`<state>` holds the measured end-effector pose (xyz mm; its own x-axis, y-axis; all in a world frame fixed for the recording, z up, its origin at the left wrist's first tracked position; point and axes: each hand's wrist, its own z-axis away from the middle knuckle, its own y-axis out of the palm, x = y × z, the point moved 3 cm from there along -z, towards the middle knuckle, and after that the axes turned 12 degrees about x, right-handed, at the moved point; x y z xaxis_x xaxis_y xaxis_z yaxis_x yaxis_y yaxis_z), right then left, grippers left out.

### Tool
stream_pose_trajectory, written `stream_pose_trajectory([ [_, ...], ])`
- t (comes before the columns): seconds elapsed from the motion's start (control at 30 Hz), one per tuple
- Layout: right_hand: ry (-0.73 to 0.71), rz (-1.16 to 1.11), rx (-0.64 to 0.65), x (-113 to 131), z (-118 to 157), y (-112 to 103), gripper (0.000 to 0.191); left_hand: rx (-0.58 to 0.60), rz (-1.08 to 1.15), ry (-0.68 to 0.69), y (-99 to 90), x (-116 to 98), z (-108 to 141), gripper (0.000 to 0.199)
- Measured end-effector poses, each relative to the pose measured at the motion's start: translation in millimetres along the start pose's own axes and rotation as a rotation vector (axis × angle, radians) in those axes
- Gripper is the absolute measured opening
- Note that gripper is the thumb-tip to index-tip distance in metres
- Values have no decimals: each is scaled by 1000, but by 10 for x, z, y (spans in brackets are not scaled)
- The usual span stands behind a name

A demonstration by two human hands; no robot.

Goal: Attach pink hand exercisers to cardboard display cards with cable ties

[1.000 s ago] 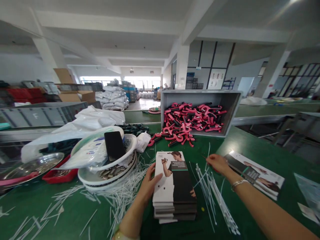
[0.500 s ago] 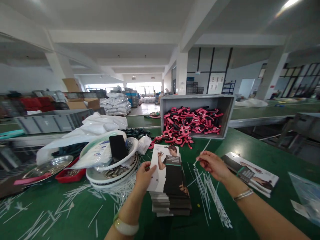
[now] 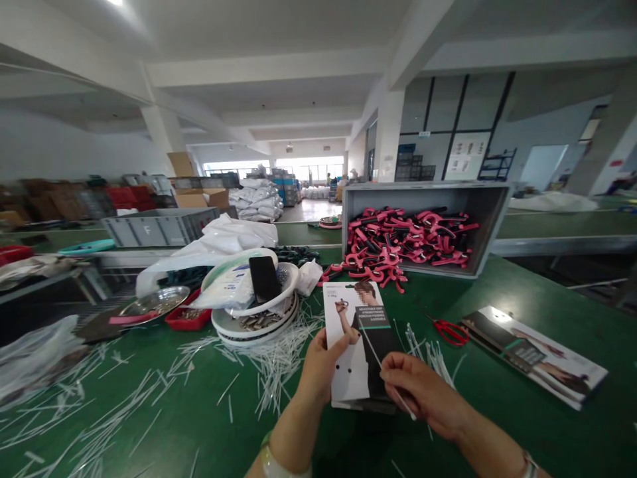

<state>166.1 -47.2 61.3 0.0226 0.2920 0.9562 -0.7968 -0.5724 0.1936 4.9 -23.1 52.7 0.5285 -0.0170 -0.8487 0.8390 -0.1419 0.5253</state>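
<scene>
My left hand (image 3: 321, 365) grips the left edge of a printed packaging card (image 3: 351, 378), thumb on its face. The card is tilted up above a stack of similar cards, mostly hidden beneath it. Two small dark holes show in its lower white part. Between the thumb and fingers of my right hand (image 3: 415, 388) is a thin white cable tie (image 3: 371, 344), slanting across the front of the card. Behind that hand lies a bunch of loose cable ties (image 3: 435, 358), partly covered by it.
A grey crate (image 3: 490, 245) on its side holds pink-and-black hand grippers (image 3: 413, 239), some spilling out. Red-handled scissors (image 3: 452, 333) and more cards (image 3: 532, 352) lie at right. At left are white bowls (image 3: 223, 332) with a phone (image 3: 265, 279), a red tray (image 3: 186, 320) and scattered cable ties (image 3: 279, 372).
The view has turned left. My left hand has raised the top card off the stack. My right hand has brought a cable tie from the bunch over to the card.
</scene>
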Motion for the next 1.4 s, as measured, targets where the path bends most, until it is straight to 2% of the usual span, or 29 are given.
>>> stream_pose_trajectory([
  [0.13,29,-26,-28,-54,81,26,28,-18,39,87,7,-12,15,48],
  [0.27,41,-77,-30,15,107,74,27,38,-18,129,47,-24,21,56],
  [0.43,28,-118,-75,82,149,141,25,65,-160,246,63,-110,48,53],
  [0.57,40,-145,-85,129,194,194,26,140,-262,355,99,-191,95,47],
  [0.67,23,-181,-61,163,192,208,28,190,-302,375,112,-199,133,47],
  [0.77,-47,-136,-43,191,123,185,30,244,-199,292,116,-144,165,52],
  [0.93,-79,-54,-112,189,-61,165,36,259,17,35,150,23,203,66],
  [1.0,-82,-33,-144,195,-104,189,40,224,-6,19,173,51,202,68],
  [1.1,-83,33,-170,246,-104,176,43,156,-79,14,184,48,174,58],
  [1.2,-154,182,-283,385,-40,-24,41,65,-14,-30,113,17,137,47],
  [1.27,-239,244,-438,492,4,-223,37,83,99,-65,60,-11,121,44],
  [1.3,-247,242,-470,522,6,-298,36,129,155,-80,48,-28,117,40],
  [1.33,-226,226,-442,530,-12,-339,34,187,202,-87,47,-46,116,35],
  [1.4,-142,163,-245,495,-76,-302,32,306,260,-96,72,-81,123,28],
])
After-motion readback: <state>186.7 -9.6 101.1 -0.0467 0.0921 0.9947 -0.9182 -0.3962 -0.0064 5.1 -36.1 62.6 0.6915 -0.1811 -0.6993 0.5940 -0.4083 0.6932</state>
